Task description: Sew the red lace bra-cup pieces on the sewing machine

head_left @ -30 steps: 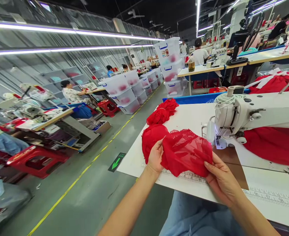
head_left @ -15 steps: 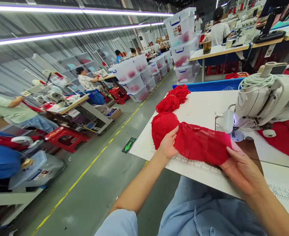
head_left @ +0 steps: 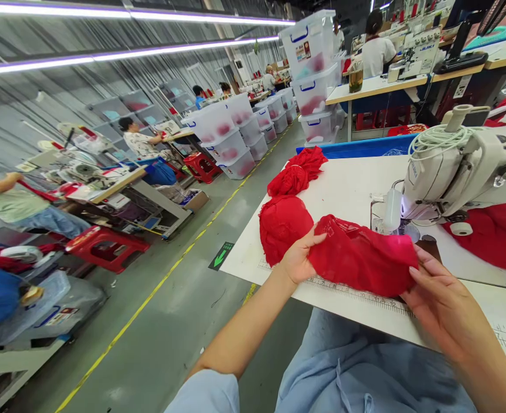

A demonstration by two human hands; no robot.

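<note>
A sheer red fabric piece (head_left: pixel 360 258) is stretched between my two hands above the front of the white sewing table (head_left: pixel 351 183). My left hand (head_left: pixel 300 255) pinches its left end, thumb on top. At the right end, my right hand (head_left: pixel 440 292) grips the cloth between thumb and fingers; some fingers are hidden under it. Against my left hand's far side rests a rounded red cup-shaped piece (head_left: pixel 284 226). Behind that lies a tied bundle of red fabric (head_left: pixel 298 172). The sewing machine's needle area (head_left: pixel 401 221) is just beyond the held cloth.
The white sewing machine (head_left: pixel 463 166) stands on the right, with more red fabric (head_left: pixel 498 235) beside it. A printed ruler (head_left: pixel 365 295) runs along the table's front edge. Stacked clear bins (head_left: pixel 308 80) stand beyond. Co-workers sit at other machines, and a red stool (head_left: pixel 109 246) is at left.
My right hand has moved slightly right, drawing the fabric's right end along with it. My left hand still holds the other end. The whole view has shifted a little.
</note>
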